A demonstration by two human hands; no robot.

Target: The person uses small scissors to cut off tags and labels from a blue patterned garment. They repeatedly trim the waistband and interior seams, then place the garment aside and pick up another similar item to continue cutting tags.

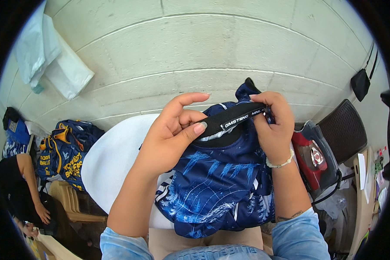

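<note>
I hold up a dark blue sports jersey [221,177] with pale blue printed patterns, above a white padded ironing board [112,160]. My left hand [173,130] pinches the left end of its black collar band [234,119] between thumb and forefinger. My right hand [273,123], with a bead bracelet at the wrist, grips the right end of the same band. The band is stretched taut between both hands. The rest of the jersey hangs bunched below my hands and over my lap.
A red and black iron [312,158] rests on a stand at the right, beside a dark woven chair [342,128]. Blue and yellow jerseys [67,151] are piled on a plastic chair at the left. Another person [24,190] sits at the lower left. A block wall [212,47] stands ahead.
</note>
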